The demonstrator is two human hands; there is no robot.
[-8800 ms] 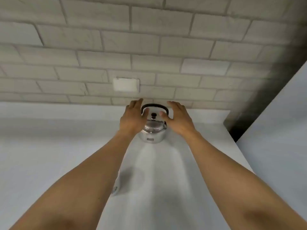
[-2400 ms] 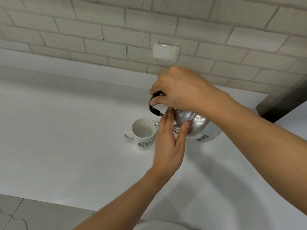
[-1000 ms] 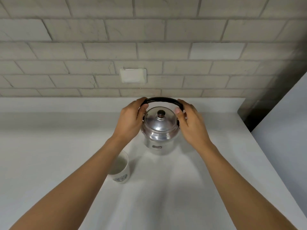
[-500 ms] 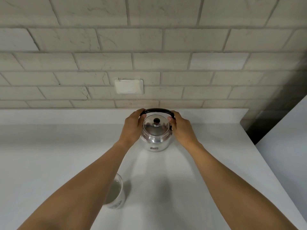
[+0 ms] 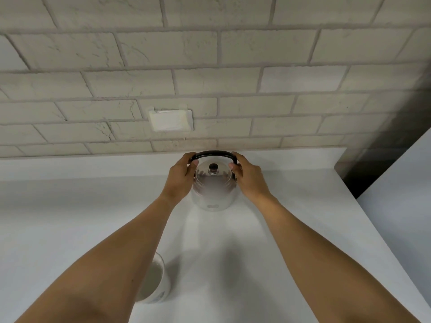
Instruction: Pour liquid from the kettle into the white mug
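A shiny steel kettle (image 5: 213,190) with a black knob and a black arched handle stands upright on the white counter (image 5: 268,241), close to the brick wall. My left hand (image 5: 180,180) clasps its left side and the handle's left end. My right hand (image 5: 248,179) clasps the right side and the handle's right end. The white mug (image 5: 155,286) stands near the counter's front, half hidden under my left forearm, with pale liquid inside.
A white wall plate (image 5: 171,120) sits on the brick wall above the kettle. The counter ends at the right at a dark gap (image 5: 373,169), beside a pale grey surface (image 5: 408,194).
The kettle was tilted over the mug, then carried back to the wall and set upright. Over the last second both hands have stayed on its sides as it slid farther from the mug.
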